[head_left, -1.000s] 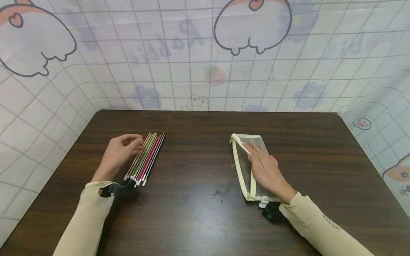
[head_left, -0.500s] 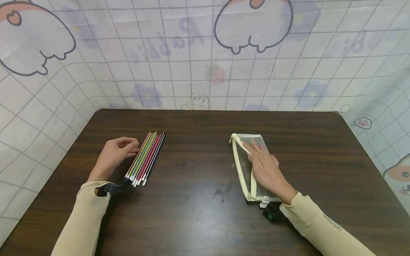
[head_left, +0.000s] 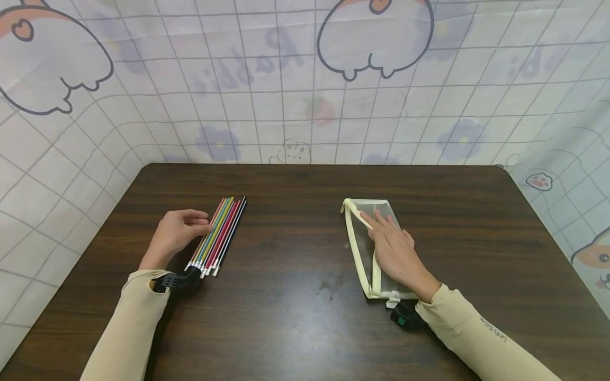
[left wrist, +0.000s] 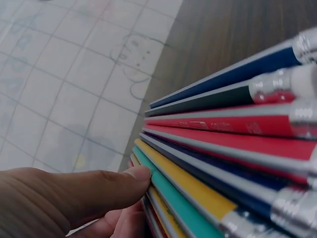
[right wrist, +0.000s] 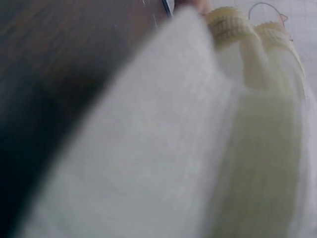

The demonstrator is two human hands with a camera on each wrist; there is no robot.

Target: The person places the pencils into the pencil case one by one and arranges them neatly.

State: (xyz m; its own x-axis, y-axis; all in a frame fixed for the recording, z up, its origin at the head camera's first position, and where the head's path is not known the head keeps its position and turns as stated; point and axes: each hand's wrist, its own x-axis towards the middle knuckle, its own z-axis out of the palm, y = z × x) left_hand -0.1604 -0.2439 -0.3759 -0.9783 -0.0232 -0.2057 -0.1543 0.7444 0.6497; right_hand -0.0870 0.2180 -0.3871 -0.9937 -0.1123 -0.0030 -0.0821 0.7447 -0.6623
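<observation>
A row of several pencils (head_left: 221, 233) with eraser ends lies side by side on the table at the left. My left hand (head_left: 176, 233) is at their left side, its fingers fairly straight. In the left wrist view its thumb tip (left wrist: 141, 173) touches a teal pencil (left wrist: 171, 198) near the left of the row, while the other fingers are partly hidden below the thumb. My right hand (head_left: 393, 251) lies flat, fingers spread, on a see-through zip pencil case (head_left: 355, 254) with pale yellow edging. Blurred white material (right wrist: 143, 144) and yellow zip tape (right wrist: 230, 25) fill the right wrist view.
The dark wooden table (head_left: 295, 254) has bare surface between the pencils and the case. A white grid-patterned cloth (head_left: 295, 106) hangs behind and at both sides. A small white tag (head_left: 392, 303) sticks out from the case's near edge.
My left hand drew back slightly to the left, then came right again, its thumb now over the left pencils. The right hand and the case have stayed in place.
</observation>
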